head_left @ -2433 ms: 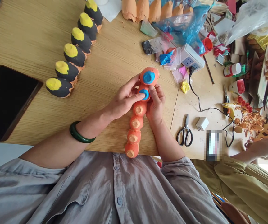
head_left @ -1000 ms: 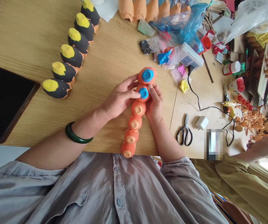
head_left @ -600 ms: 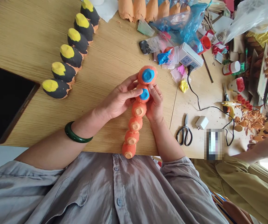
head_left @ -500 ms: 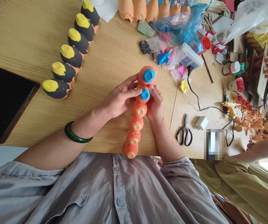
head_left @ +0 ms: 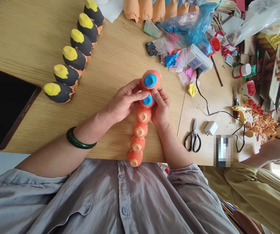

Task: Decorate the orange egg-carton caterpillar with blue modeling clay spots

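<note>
Both hands hold an orange egg-carton strip (head_left: 142,115) of several joined bumps, its near end over the table edge. The two far bumps carry blue clay patches (head_left: 150,81); the tops of the nearer ones are pale and bare. My left hand (head_left: 126,100) grips the strip from the left, its thumb by the second blue patch (head_left: 147,99). From the right, my right hand (head_left: 161,105) is closed on the same bumps, with the thumb pressing near that patch. The fingers under the strip are partly hidden.
A black-and-yellow bump strip (head_left: 74,57) and a dark tablet (head_left: 9,107) lie left. On the right are scissors (head_left: 192,138), a white plug adapter (head_left: 211,128), a power strip (head_left: 199,58) with a cord, and clay packets (head_left: 171,60). A co-worker's hand (head_left: 273,151) is far right.
The far end of the orange strip has shifted slightly left and toward me, the hands with it. The co-worker's hand at the right has moved a little.
</note>
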`<state>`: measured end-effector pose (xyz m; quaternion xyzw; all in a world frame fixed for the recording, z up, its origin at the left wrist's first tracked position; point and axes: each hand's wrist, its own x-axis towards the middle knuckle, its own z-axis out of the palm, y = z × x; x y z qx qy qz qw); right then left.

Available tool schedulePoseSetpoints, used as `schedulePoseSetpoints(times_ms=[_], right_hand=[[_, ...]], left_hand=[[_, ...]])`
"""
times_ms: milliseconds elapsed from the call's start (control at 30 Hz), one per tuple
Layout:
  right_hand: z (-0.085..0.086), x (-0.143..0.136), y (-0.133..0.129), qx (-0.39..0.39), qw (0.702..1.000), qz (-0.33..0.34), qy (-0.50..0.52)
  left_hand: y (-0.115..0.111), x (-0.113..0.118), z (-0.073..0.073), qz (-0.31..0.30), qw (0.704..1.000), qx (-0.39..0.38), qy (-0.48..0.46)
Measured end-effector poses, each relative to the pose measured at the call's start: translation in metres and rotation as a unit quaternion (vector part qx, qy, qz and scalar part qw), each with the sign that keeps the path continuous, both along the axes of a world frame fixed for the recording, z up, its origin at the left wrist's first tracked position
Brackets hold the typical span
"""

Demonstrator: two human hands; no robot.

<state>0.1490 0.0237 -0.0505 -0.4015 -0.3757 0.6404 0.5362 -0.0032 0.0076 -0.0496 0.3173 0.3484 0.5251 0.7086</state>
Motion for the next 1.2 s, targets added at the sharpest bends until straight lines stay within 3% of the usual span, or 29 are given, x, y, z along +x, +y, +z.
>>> schedulePoseSetpoints(times_ms=[300,500,767,1200], right_hand=[[0.000,-0.001,-0.002,-0.024,0.999,0.009,-0.038],[0.000,-0.002,-0.005,-0.008,0.999,0.010,-0.035],[-0.001,0.000,-0.004,-0.005,0.999,0.007,-0.039],[0.002,0.001,-0.005,-0.020,0.999,0.004,-0.049]], left_hand=[[-0.001,0.002,0.002,0.026,1.000,-0.002,0.008],[0.002,-0.003,0.002,-0.013,0.999,-0.031,-0.014],[0.000,0.000,0.010,-0.006,0.998,-0.054,-0.011],[0.003,-0.003,0.007,-0.029,0.998,-0.048,-0.039]])
